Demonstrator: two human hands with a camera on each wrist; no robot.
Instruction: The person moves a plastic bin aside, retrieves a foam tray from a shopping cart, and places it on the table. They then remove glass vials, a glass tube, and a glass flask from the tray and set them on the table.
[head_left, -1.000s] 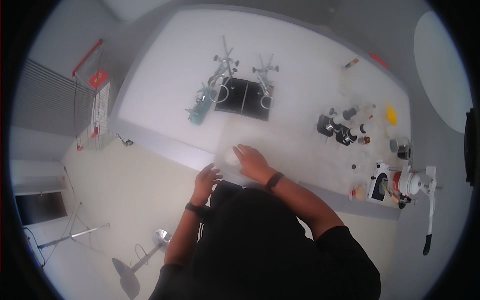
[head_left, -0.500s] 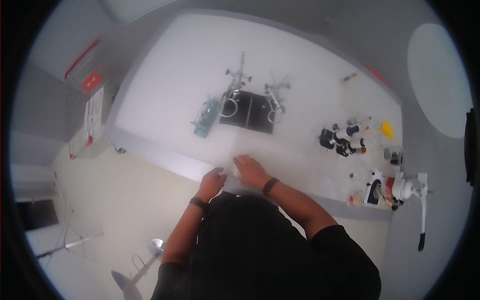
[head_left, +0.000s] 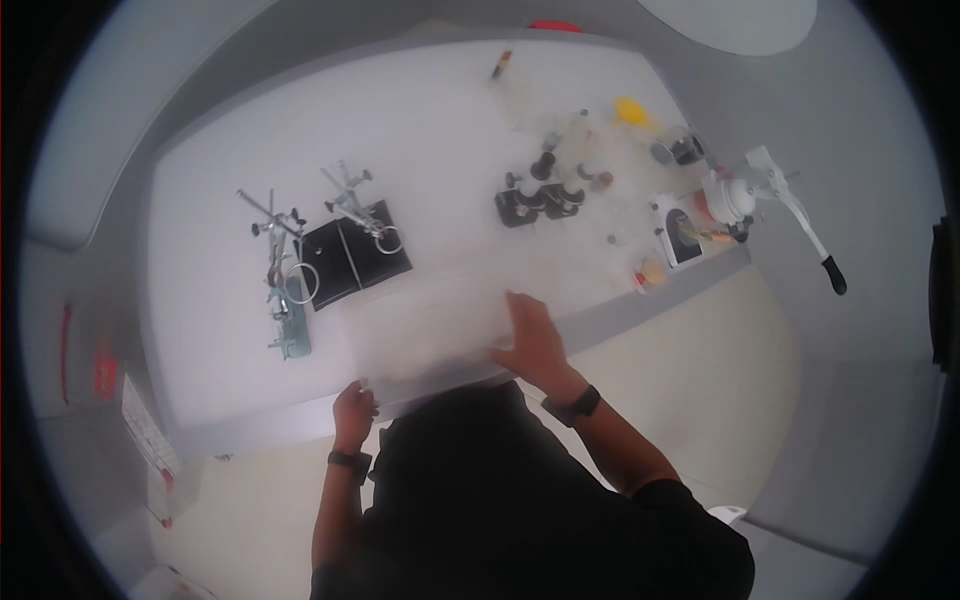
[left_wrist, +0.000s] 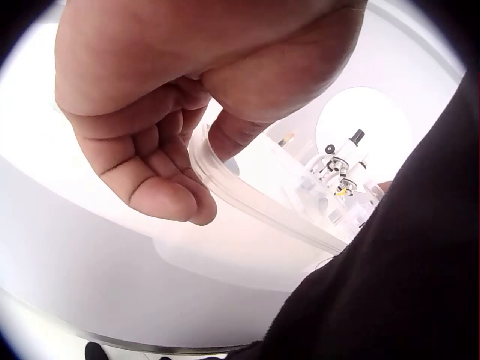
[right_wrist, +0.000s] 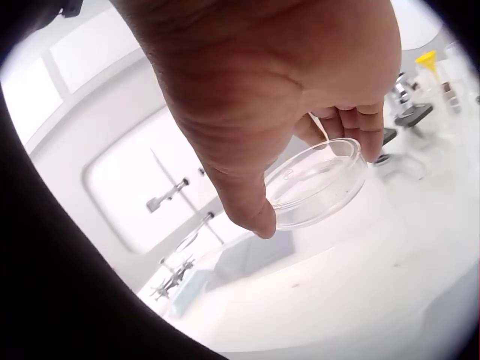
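In the right wrist view, my right hand [head_left: 540, 345] holds a clear, shallow petri dish [right_wrist: 322, 202] tilted between the thumb on one side and the fingers on the other. It hovers over the white table near its front edge. Farther left, by that same edge, my left hand [head_left: 355, 415] pinches a translucent, ridged plastic edge [left_wrist: 259, 212] between thumb and curled fingers. From those fingers the edge bends and runs towards the dark shirt. A pale, see-through sheet-like thing [head_left: 430, 325] lies between the two hands in the head view.
Ring-clamp stands [head_left: 280, 235] rise over a black flat board [head_left: 345, 265], beside a teal object [head_left: 292, 325]. Black-based instruments [head_left: 535, 205], a yellow funnel [head_left: 632, 111] and glassware occupy the right side. A white device [head_left: 740, 200] with a black-tipped lever stands at the right end.
The view has turned, so the table's things appear farther left. The hands, close together half a second ago, are now apart, with the right hand farther to the right.
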